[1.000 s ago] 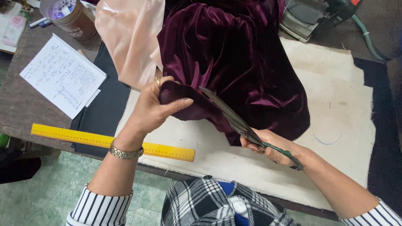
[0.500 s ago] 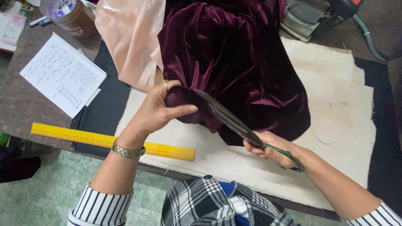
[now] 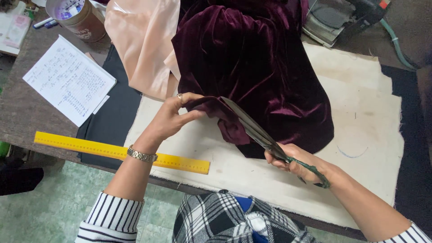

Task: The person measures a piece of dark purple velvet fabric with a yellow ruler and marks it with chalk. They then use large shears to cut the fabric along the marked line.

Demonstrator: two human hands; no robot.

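Velvet cloth (image 3: 261, 76), dark purple, is pinched at its near edge by the left hand (image 3: 173, 119), fingers clamped on it. The right hand (image 3: 294, 164) has its fingers closed through the scissors (image 3: 256, 130) handles (blades nearly shut); keeping the edge taut should give a cleaner cut.

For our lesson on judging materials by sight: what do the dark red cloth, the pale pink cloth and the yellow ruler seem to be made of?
Dark red cloth: probably velvet; deep soft pile with shifting highlights along its folds.
Pale pink cloth: looks like satin or a similar lining; smooth with an even sheen.
Yellow ruler: rigid, flat and evenly coloured; plastic or painted metal, the look leaves it open.
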